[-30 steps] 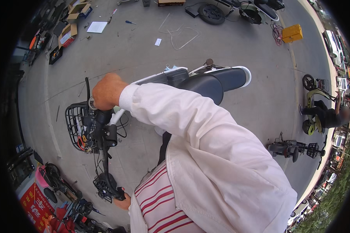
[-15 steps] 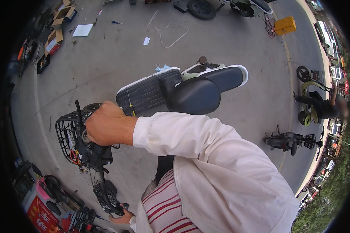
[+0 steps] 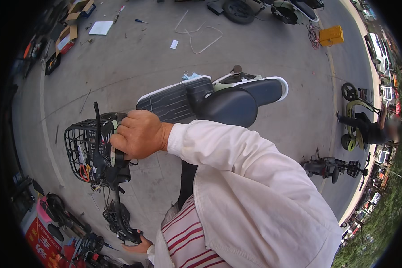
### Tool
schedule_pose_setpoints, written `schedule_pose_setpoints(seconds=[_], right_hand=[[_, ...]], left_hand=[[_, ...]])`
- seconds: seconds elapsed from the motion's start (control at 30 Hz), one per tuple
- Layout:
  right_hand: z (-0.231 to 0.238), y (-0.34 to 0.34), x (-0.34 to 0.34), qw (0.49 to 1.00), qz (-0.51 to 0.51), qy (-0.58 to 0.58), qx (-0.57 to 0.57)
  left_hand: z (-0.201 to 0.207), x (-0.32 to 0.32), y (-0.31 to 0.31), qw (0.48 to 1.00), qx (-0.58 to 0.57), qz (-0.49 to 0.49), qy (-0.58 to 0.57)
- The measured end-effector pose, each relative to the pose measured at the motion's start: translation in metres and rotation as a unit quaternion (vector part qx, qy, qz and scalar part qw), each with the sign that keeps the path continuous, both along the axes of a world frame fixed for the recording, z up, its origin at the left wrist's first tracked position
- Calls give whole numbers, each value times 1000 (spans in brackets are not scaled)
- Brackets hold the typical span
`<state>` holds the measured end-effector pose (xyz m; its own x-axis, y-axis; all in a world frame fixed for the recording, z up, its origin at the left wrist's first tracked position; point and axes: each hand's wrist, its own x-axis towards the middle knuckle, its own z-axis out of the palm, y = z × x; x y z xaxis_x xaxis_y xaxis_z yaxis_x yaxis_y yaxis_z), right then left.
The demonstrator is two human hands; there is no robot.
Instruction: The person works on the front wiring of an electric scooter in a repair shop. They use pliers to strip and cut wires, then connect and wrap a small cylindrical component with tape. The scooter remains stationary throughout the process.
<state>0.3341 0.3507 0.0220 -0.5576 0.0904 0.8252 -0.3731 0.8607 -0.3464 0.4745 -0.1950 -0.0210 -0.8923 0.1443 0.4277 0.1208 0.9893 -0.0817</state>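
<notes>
An electric scooter stands across my view, with its black handlebar (image 3: 115,194) and front basket (image 3: 73,134) at the left. My right hand (image 3: 140,134) is closed in a fist around the far handlebar grip, and the hand covers most of that grip. Just beyond its knuckles a black brake lever (image 3: 97,120) sticks up. Low in the view, my left hand (image 3: 139,246) is wrapped round the near handlebar grip (image 3: 131,236). Loose coloured wires (image 3: 84,172) show beside the basket. The ribbed footboard (image 3: 169,100) and dark seat (image 3: 230,107) extend to the right.
On the ground beyond lie a white sheet (image 3: 101,28), a screwdriver (image 3: 141,21) and a pale cord (image 3: 205,49). A yellow box (image 3: 331,35) stands far right. Parked scooters (image 3: 328,167) are at the right and lower left; a person (image 3: 366,125) is at one on the right.
My right hand has shifted right and slightly away from me, staying closed at the far grip. It now hides the yellow-handled screwdriver seen on the footboard before. The whole view has shifted slightly.
</notes>
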Motion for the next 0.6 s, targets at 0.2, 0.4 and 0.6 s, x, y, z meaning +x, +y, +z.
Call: schedule_pose_setpoints(seconds=[0.2, 0.4, 0.6], right_hand=[[1, -1, 2, 1000, -14, -2, 8], [21, -4, -2, 984, -4, -179, -20], [57, 4, -24, 884, 48, -465, -15]], left_hand=[[-6, -1, -11, 999, 30, -21, -13], [-4, 2, -6, 997, 49, -6, -54], [-4, 5, 5, 991, 97, 51, -79]])
